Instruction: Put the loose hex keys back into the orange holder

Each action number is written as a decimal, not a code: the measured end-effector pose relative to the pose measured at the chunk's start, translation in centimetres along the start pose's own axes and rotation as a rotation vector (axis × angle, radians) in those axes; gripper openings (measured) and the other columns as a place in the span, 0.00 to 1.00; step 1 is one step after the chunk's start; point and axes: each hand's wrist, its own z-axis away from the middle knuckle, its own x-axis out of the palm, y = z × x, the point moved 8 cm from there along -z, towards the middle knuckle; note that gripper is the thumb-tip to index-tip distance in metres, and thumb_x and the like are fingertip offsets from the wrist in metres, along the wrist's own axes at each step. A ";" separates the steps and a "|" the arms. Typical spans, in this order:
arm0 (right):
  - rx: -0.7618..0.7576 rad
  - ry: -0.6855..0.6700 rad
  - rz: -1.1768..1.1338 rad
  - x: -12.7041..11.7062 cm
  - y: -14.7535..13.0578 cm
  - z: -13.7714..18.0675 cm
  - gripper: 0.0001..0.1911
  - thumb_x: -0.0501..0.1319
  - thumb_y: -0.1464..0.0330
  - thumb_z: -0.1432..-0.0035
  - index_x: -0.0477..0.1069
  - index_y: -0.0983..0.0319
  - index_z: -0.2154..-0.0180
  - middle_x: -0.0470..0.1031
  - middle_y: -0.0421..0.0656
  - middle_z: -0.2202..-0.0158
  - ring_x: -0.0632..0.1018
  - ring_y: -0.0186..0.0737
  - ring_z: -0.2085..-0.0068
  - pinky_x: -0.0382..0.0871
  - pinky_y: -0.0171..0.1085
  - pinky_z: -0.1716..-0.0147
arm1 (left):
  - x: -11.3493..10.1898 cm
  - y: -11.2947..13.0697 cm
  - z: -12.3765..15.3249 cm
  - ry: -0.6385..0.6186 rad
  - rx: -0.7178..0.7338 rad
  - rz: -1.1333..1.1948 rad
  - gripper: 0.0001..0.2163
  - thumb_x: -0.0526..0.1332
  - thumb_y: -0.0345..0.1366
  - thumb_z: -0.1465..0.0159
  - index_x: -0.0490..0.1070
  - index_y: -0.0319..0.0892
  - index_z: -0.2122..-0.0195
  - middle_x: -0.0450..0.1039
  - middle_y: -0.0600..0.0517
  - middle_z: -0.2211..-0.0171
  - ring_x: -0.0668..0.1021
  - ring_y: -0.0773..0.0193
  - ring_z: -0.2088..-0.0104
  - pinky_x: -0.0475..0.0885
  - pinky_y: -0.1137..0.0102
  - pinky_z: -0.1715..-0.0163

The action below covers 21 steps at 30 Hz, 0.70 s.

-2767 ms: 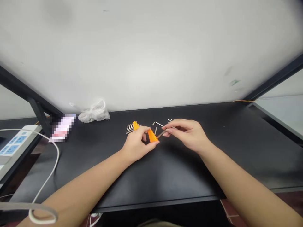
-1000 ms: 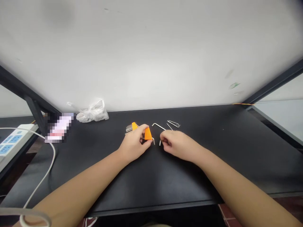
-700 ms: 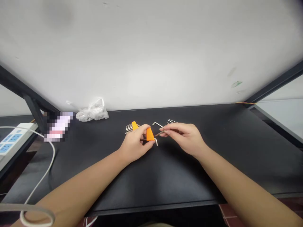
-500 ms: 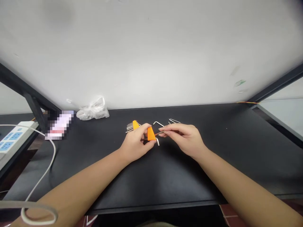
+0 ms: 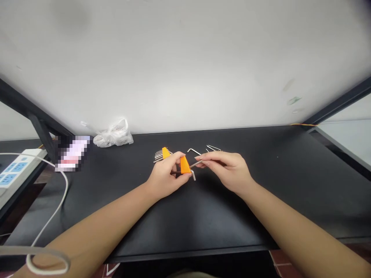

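Note:
My left hand (image 5: 165, 175) grips an orange hex key holder (image 5: 185, 165) between thumb and fingers. A bent silver hex key (image 5: 193, 175) sticks out of the holder's lower right end. My right hand (image 5: 227, 168) pinches another hex key (image 5: 197, 163), its tip at the holder's right side; whether it sits in a hole I cannot tell. Behind my left hand lies a second orange holder (image 5: 166, 153) with several hex keys (image 5: 159, 155) in it. One loose hex key (image 5: 193, 151) rests behind the gap between my hands, and more thin keys (image 5: 213, 148) lie beyond my right fingers.
A tied clear plastic bag (image 5: 114, 135) lies against the wall at the back left of the black table (image 5: 290, 185), beside a blurred-out phone-like object (image 5: 74, 152). A white power strip (image 5: 17, 168) and a looping white cable (image 5: 65, 193) are at the left. Dark frame bars flank both sides.
Both hands stay almost in place. The bent key at the holder's lower end has shifted slightly down and right, and the key in my right hand has tilted a little.

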 end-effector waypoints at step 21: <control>-0.183 -0.299 0.254 2.5 -1.8 0.1 0.10 0.59 0.71 0.33 0.77 0.56 0.53 0.81 0.44 0.61 0.80 0.40 0.62 0.76 0.40 0.61 | 0.4 0.4 0.1 -0.075 0.087 0.116 0.23 0.68 0.39 0.36 0.64 0.45 0.42 0.79 0.52 0.60 0.81 0.65 0.64 0.78 0.69 0.58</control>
